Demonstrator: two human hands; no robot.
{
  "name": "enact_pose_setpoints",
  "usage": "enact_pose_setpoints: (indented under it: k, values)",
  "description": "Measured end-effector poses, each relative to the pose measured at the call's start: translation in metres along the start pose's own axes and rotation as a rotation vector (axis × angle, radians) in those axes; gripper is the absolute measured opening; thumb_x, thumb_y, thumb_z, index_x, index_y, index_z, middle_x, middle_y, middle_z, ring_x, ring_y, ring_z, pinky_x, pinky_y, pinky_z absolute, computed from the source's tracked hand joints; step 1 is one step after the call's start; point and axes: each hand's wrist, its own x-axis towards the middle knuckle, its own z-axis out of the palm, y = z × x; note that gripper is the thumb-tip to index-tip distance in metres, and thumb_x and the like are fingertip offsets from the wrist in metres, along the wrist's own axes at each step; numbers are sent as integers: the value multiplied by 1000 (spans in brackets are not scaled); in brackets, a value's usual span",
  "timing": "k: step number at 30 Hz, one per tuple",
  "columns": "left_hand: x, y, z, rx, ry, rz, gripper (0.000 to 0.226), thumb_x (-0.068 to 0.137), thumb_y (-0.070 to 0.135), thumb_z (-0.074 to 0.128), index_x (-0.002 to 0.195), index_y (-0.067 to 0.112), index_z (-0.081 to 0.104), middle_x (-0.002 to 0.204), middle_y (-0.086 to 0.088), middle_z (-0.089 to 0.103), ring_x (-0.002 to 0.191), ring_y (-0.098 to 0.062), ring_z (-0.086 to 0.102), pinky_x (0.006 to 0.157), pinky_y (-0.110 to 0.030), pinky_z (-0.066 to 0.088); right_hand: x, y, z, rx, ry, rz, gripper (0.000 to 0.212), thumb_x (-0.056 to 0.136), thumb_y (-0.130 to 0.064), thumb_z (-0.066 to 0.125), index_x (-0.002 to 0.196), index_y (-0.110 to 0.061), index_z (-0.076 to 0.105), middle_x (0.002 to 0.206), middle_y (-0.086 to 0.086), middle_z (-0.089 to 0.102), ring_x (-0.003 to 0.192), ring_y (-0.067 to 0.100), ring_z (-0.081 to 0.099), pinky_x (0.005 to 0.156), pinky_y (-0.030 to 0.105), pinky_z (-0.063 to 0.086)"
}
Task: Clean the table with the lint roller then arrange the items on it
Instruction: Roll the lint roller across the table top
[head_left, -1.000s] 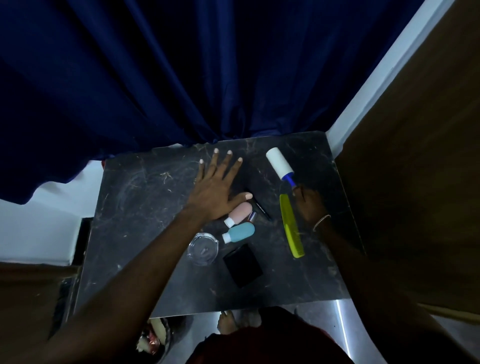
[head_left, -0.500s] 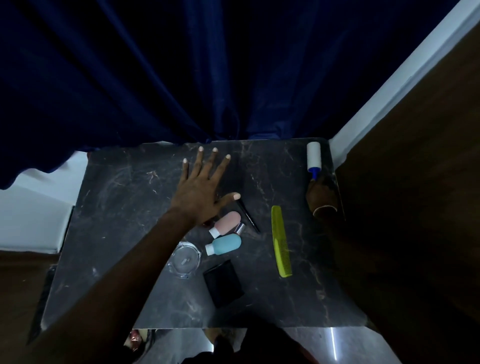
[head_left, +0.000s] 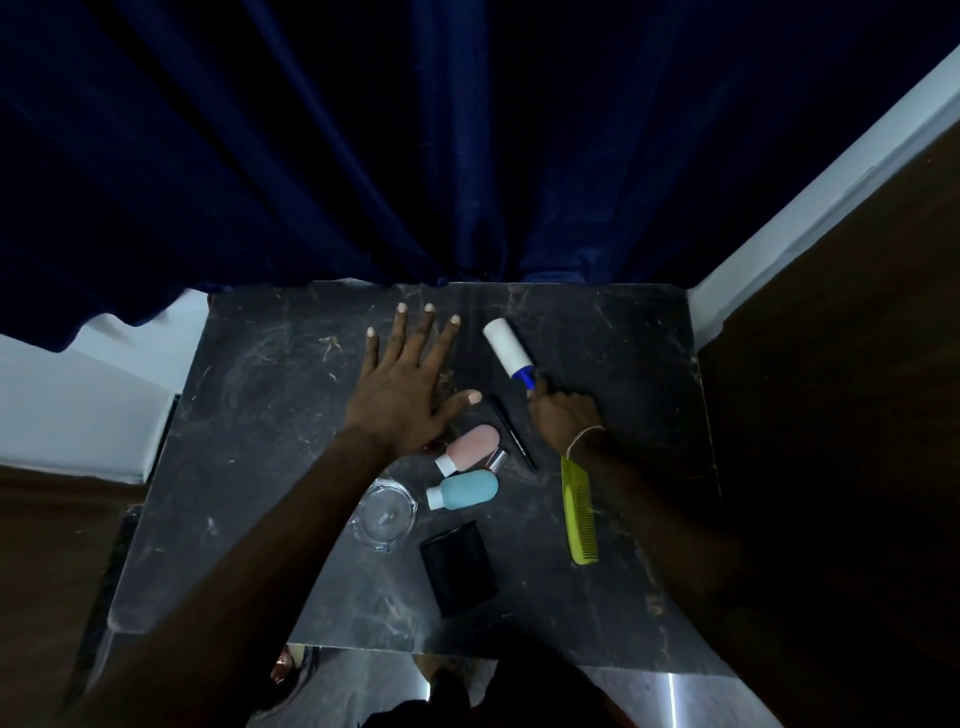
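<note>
My right hand (head_left: 563, 418) grips the blue handle of the lint roller (head_left: 506, 348), whose white roll lies on the dark marble table (head_left: 260, 467) near the far middle. Flat on the table just left of the roller rests my left hand (head_left: 410, 387), fingers spread. Near my left thumb lie a pink bottle (head_left: 470, 447), a blue bottle (head_left: 465, 491) and a thin black pen (head_left: 511, 431). A yellow-green comb (head_left: 579, 514) lies under my right forearm. A clear glass dish (head_left: 389, 514) and a black wallet (head_left: 460, 566) sit nearer to me.
A dark blue curtain (head_left: 415, 156) hangs behind the table's far edge. A brown wooden panel (head_left: 841, 415) stands close on the right, a white wall (head_left: 78, 405) on the left. Small debris (head_left: 330, 345) and scuffs mark the table's far left part.
The roller has swept from the table's far right corner back to the left, close to my left hand. My left hand has stayed flat in place.
</note>
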Motion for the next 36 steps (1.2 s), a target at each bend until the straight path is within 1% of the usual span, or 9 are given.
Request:
enact_pose_setpoints:
  k: [4,7,8,11,13,21,26,34,36]
  values:
    - [-4,-4,-1,7,0,-22,95,89,87,18,164,34,-8,174,-4,-7,159,-30,-19,127,-63,-1,-5,-18,1,-24,21,-67,45,108,-31,24,133,-5,51,101,16,76,93,37,74,80,43,58]
    - [-4,-8,0,26,-2,-21,95,91,86,22,164,34,-7,174,-5,-7,159,-31,-18,127,-62,-3,-11,-22,-15,-44,-105,75,34,95,-39,60,103,-9,73,64,5,75,58,21,75,54,29,58]
    - [-4,-9,1,34,1,-19,95,91,86,22,164,34,-7,174,-5,-6,159,-31,-18,127,-62,-3,-11,-20,-17,-40,-74,123,33,92,-40,64,99,-10,74,61,4,74,55,20,74,51,27,57]
    - [-6,-14,1,54,2,-17,95,90,86,19,164,33,-7,174,-6,-7,159,-31,-18,127,-62,-4,4,-2,-18,145,-129,195,42,108,-34,29,128,-5,52,105,16,75,96,36,74,82,41,56]
    - [-6,-16,1,66,1,-18,95,90,87,16,164,33,-8,173,-6,-8,159,-31,-19,127,-63,-2,12,17,-10,141,-34,241,44,109,-31,23,136,-2,42,115,19,72,105,39,70,87,44,52]
    - [-4,-18,5,50,-10,-13,93,92,86,19,163,35,-13,173,-5,-10,158,-31,-20,126,-61,-6,7,111,5,177,56,455,47,108,-32,33,135,3,47,108,25,72,99,41,70,80,42,53]
    - [-5,-22,7,58,-7,-12,95,91,88,17,163,34,-11,173,-5,-9,158,-31,-19,127,-61,-6,4,153,12,161,23,493,52,109,-30,29,142,8,40,122,29,64,109,42,65,90,49,53]
    - [-10,-28,7,48,-13,-23,96,90,89,17,163,35,-12,174,-5,-7,159,-33,-18,127,-64,0,11,134,9,191,55,438,49,109,-27,33,140,10,43,131,32,58,120,43,58,104,49,44]
    - [-11,-27,7,47,-9,-23,95,90,89,17,163,35,-12,174,-5,-7,159,-33,-18,127,-63,-2,13,118,4,182,50,413,47,108,-28,34,136,7,48,121,29,65,113,43,64,97,48,49]
